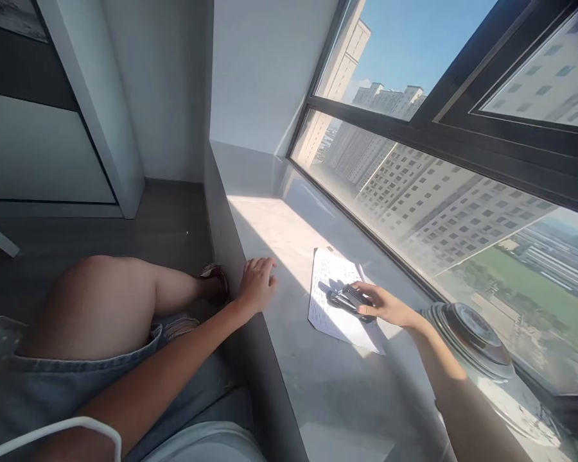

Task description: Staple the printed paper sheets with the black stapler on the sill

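Observation:
On the wide window sill (289, 359) lies a sheet of paper (325, 311) with rows of writing, partly in sunlight. A dark stapler-like object (349, 298) rests over the paper, and my right hand (378, 305) grips it from the right, thumb on the near side and fingers on the far side. A thin white pen-like item (361, 273) shows beyond the paper's far right edge. My left hand (257, 282) is at the sill's left edge, empty, palm down, its fingers slightly bent and apart.
A large round ceramic-looking vessel (505, 385) stands on the sill at the right, close to my right forearm. The window frame (366, 122) runs along the far side. My bare leg (110, 301) is at the left, below the sill.

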Tool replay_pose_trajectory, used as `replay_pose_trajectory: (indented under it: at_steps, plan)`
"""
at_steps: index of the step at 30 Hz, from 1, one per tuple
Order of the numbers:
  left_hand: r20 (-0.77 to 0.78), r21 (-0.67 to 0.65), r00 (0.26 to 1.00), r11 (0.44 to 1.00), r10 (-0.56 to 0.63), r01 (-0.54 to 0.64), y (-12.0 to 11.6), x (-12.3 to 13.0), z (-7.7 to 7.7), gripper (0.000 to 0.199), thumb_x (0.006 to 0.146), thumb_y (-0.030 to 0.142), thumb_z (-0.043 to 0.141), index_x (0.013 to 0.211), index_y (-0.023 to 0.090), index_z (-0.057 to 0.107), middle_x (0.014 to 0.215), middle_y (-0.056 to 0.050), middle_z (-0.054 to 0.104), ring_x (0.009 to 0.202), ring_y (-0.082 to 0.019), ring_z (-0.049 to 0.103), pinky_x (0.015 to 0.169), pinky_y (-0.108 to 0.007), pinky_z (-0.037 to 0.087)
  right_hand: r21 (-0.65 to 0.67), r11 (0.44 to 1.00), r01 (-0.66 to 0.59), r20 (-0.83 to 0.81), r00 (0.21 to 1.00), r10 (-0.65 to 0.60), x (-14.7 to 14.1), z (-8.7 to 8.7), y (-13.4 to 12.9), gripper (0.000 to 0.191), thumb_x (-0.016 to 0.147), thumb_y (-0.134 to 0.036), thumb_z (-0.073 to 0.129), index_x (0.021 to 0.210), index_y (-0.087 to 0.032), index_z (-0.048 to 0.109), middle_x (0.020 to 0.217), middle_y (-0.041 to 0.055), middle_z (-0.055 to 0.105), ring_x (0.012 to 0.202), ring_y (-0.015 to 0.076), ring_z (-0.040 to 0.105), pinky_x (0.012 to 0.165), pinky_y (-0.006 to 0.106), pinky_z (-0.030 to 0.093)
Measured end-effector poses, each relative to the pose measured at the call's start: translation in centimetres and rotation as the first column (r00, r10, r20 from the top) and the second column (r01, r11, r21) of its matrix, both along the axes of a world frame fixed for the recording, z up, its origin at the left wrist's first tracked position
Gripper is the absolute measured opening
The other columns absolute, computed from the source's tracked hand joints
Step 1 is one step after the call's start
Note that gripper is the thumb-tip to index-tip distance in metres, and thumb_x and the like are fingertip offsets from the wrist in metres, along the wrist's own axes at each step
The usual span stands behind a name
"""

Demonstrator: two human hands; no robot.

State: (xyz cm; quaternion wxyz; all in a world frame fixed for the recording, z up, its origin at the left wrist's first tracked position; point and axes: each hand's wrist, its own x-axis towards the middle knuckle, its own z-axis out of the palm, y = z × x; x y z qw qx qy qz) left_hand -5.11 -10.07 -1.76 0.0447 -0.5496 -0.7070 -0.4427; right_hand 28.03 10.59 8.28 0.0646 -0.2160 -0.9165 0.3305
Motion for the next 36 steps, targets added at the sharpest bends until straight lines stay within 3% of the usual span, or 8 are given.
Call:
replay_pose_trajectory:
  at_steps: [3, 6, 9, 14, 20, 28, 32, 36]
  plan:
    - [0.003, -0.032, 1.000, 0.999, 0.003, -0.003, -0.2, 0.0, 0.1, 0.029, 0.089, 0.005, 0.059, 0.110, 0.025, 0.061, 0.111, -0.010, 0.073, 0.111, -0.034, 0.064, 0.100, -0.052, 0.050, -0.019, 0.995, 0.101, -0.161, 0.982, -0.103, -0.6, -1.3, 2.4, 0.048, 0.104, -0.069, 0.059, 0.118, -0.025, 0.073, 0.120, 0.0127, 0.076, 0.110, 0.0316, 0.073, 0.094, 0.046, 0.063]
    - [0.021, -0.085, 1.000, 0.996, -0.006, 0.008, -0.4, 0.1, 0.6, 0.027, 0.091, 0.005, 0.058, 0.110, 0.024, 0.060, 0.113, -0.010, 0.073, 0.114, -0.034, 0.063, 0.104, -0.052, 0.050, 0.180, 0.936, 0.302, -0.252, 0.934, -0.253, -3.4, -3.7, 5.1, 0.054, 0.103, -0.074, 0.056, 0.118, -0.025, 0.071, 0.126, 0.0150, 0.074, 0.117, 0.0342, 0.070, 0.106, 0.054, 0.058]
    - [0.038, -0.103, 0.999, 0.995, -0.011, 0.015, -0.7, 0.2, 1.0, 0.027, 0.091, 0.005, 0.057, 0.111, 0.024, 0.059, 0.115, -0.010, 0.072, 0.115, -0.033, 0.063, 0.105, -0.051, 0.050, 0.393, 0.872, 0.292, -0.202, 0.952, -0.228, -7.1, -6.4, 7.5, 0.071, 0.098, -0.081, 0.053, 0.138, -0.024, 0.068, 0.158, 0.0196, 0.057, 0.147, 0.0406, 0.054, 0.123, 0.062, 0.045]
    - [0.045, -0.108, 0.999, 0.994, 0.003, 0.001, -0.6, 0.3, 1.0, 0.028, 0.090, 0.004, 0.059, 0.109, 0.025, 0.059, 0.114, -0.009, 0.073, 0.115, -0.034, 0.064, 0.105, -0.051, 0.049, 0.411, 0.889, 0.204, 0.047, 0.969, -0.244, -11.7, -8.6, 9.1, 0.074, 0.109, -0.069, 0.032, 0.162, -0.023, 0.054, 0.177, 0.0174, 0.039, 0.167, 0.0392, 0.030, 0.133, 0.067, 0.026]
    - [0.054, 0.014, 0.998, 0.999, 0.040, -0.040, -0.4, 0.3, 0.6, 0.030, 0.087, 0.004, 0.058, 0.108, 0.024, 0.055, 0.113, -0.010, 0.069, 0.112, -0.033, 0.065, 0.101, -0.049, 0.052, 0.394, 0.918, 0.041, 0.085, 0.993, -0.081, -18.5, -7.9, 5.4, 0.074, 0.115, -0.063, 0.029, 0.173, -0.019, 0.037, 0.182, 0.0138, 0.030, 0.171, 0.0344, 0.022, 0.138, 0.061, 0.012]
    - [0.067, 0.312, 0.982, 0.932, 0.174, -0.186, -1.3, -2.3, 3.7, 0.025, 0.091, 0.009, 0.056, 0.109, 0.025, 0.052, 0.120, -0.011, 0.059, 0.119, -0.031, 0.063, 0.101, -0.046, 0.054, 0.420, 0.900, -0.121, 0.104, 0.991, 0.085, -28.4, -7.2, -1.4, 0.064, 0.118, -0.050, 0.034, 0.174, -0.019, 0.034, 0.184, 0.0124, 0.023, 0.172, 0.0327, 0.016, 0.138, 0.063, 0.010]
    - [0.087, 0.290, 0.980, 0.936, 0.180, -0.198, -1.4, -2.4, 3.7, 0.024, 0.090, 0.009, 0.056, 0.108, 0.025, 0.052, 0.119, -0.011, 0.058, 0.116, -0.031, 0.064, 0.100, -0.047, 0.055, 0.416, 0.898, -0.140, 0.125, 0.987, 0.096, -28.8, -7.0, -2.4, 0.067, 0.116, -0.048, 0.033, 0.176, -0.018, 0.030, 0.185, 0.0127, 0.019, 0.173, 0.0327, 0.012, 0.138, 0.064, 0.010]
    - [0.087, 0.225, 0.983, 0.958, 0.164, -0.180, -1.3, -1.4, 2.8, 0.024, 0.092, 0.010, 0.056, 0.112, 0.024, 0.052, 0.119, -0.012, 0.059, 0.116, -0.033, 0.064, 0.097, -0.048, 0.056, 0.373, 0.926, -0.058, 0.127, 0.992, 0.011, -25.9, -7.1, -1.7, 0.079, 0.115, -0.054, 0.033, 0.178, -0.008, 0.018, 0.186, 0.0189, 0.008, 0.174, 0.0328, 0.005, 0.139, 0.058, 0.007]
